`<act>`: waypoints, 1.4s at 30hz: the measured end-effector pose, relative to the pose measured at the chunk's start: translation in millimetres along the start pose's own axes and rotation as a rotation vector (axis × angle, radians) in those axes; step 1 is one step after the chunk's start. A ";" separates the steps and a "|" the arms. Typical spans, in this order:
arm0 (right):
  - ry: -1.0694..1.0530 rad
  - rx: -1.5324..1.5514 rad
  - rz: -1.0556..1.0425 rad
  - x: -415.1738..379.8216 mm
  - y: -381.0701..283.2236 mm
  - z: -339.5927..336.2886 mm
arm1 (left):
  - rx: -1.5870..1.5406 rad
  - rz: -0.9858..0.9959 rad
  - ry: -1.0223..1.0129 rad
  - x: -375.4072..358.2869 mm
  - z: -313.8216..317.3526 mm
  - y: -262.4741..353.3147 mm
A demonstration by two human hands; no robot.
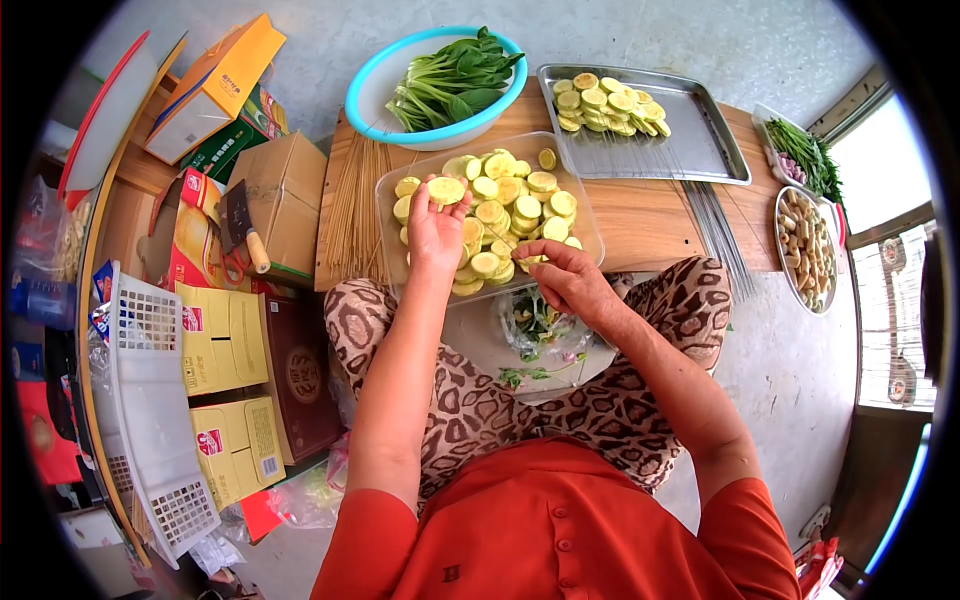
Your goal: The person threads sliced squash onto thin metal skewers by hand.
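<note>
My left hand [437,225] is closed on a round zucchini slice [446,191], held up at the fingertips over the clear plastic tub [590,215]. Many more pale green zucchini slices [490,211] are heaped in that tub. At its near right edge, my right hand [570,280] is in a pinch, its fingertips beside a slice. A faint thin line seems to run from them, but what they grip is too small to tell. On the metal tray [710,130] at the back right, zucchini slices [608,105] lie in overlapping rows with thin metal skewers running out of them.
Thin bamboo sticks [358,205] lie left of the tub and metal skewers [718,235] right. A blue-rimmed basin [365,115] holds leafy greens [455,80]. A bowl of cut pieces [806,245] stands far right. Boxes and a cleaver [240,220] are at left; a plastic bag [530,325] lies below.
</note>
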State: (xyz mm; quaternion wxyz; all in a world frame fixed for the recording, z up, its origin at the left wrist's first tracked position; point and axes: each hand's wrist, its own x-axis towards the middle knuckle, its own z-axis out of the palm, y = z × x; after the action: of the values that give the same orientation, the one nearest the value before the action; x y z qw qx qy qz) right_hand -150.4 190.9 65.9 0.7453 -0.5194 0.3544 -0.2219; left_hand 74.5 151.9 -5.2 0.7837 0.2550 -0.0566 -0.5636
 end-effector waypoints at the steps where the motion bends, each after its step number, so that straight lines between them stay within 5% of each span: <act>1: 0.000 0.002 -0.001 0.1 0.4 0.1 | 0.016 0.009 -0.004 -0.6 0.8 -0.3; 8: 0.053 0.014 0.001 1.1 -0.7 4.8 | 0.169 0.000 -0.087 -12.1 8.9 -13.4; 20: 0.064 0.052 -0.039 10.2 9.1 10.4 | -0.056 -0.102 -0.033 -7.2 2.3 -14.6; 32: 0.165 0.101 -0.122 23.3 8.6 15.0 | 0.075 -0.175 -0.281 -30.6 20.6 -25.8; 42: 0.131 0.077 -0.200 34.6 24.7 8.1 | 0.095 -0.294 -0.301 -50.6 47.0 -16.5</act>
State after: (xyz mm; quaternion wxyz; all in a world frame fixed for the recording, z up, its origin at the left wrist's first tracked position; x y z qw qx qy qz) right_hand -122.6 180.7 34.3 0.7141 -0.5076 0.3400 -0.3418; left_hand 24.7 178.4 37.7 0.6627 0.2103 -0.1615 -0.7004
